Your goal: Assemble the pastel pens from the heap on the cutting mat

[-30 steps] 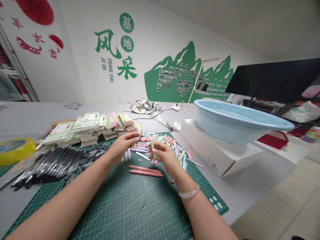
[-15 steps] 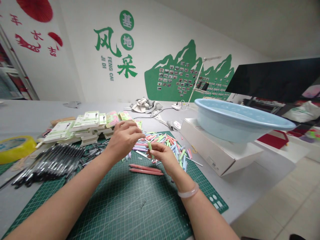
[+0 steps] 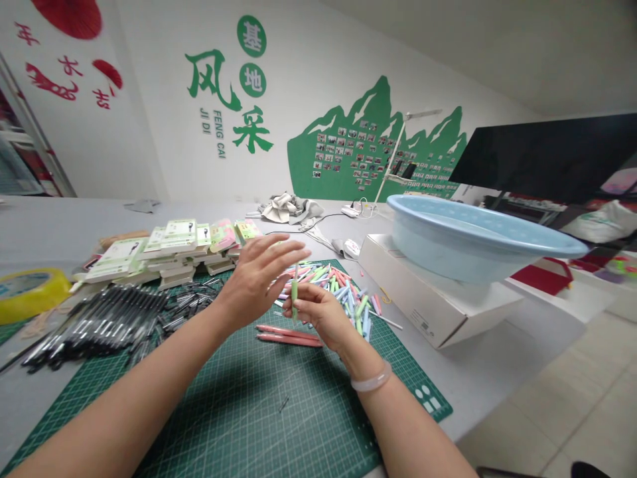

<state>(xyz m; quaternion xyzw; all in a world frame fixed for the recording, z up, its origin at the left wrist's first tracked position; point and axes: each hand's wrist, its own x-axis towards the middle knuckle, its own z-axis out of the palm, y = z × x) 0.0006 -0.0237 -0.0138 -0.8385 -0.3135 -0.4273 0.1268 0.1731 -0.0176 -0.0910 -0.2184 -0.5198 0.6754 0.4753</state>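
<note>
The person's right hand [image 3: 321, 315] has its fingers clamped on a light green barrel [image 3: 294, 297] and holds it upright above the far part of the green cutting mat [image 3: 239, 411], near the middle of the scene, probably so that its top stays open to the other hand. A slim pale rod [image 3: 297, 273] stands at that top. The left hand [image 3: 253, 282] hovers just beside it, fingers spread and apart, seemingly not gripping the rod.

The red pens [image 3: 286, 340] lie side by side on the mat, nearer than the heap of pastel parts [image 3: 361, 307], perhaps to keep them separate. The black pens [image 3: 99, 322] lie mostly lined up at the left, likely for easy picking. The blue basin [image 3: 438, 255] rests on the white box [image 3: 432, 312] at the right, which may save room on the tabletop [image 3: 478, 372].

Counted, there are 1 green barrel in the hand, 2 red pens, 1 basin, 1 white box and 1 yellow tape roll [image 3: 54, 285]. The black pens, pastel parts and small cartons [image 3: 179, 232] overlap too much to count. A small dark piece [image 3: 283, 403] on the near mat is too tiny to identify.
</note>
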